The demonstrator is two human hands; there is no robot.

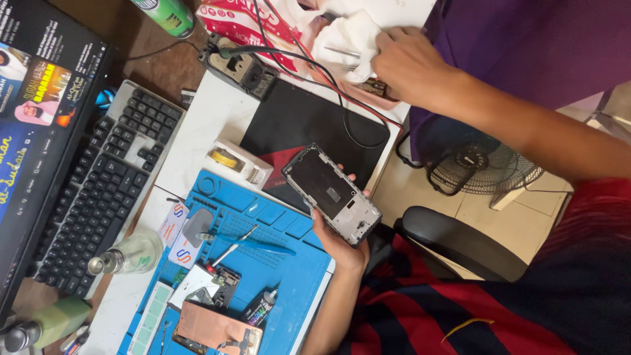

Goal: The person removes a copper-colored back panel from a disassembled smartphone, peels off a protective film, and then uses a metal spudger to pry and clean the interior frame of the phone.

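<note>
Two hands are working: the left hand (338, 240) is gripping the opened phone frame (332, 194) by its edges above the blue mat (276, 263), light, stiff, likely fragile, while the right hand (411, 62) is closing on white cloth (348, 36) far across the worktop (210, 112).

Bare forearms, no sleeves showing; shirt (499, 302) dark navy with red stripes.
</note>
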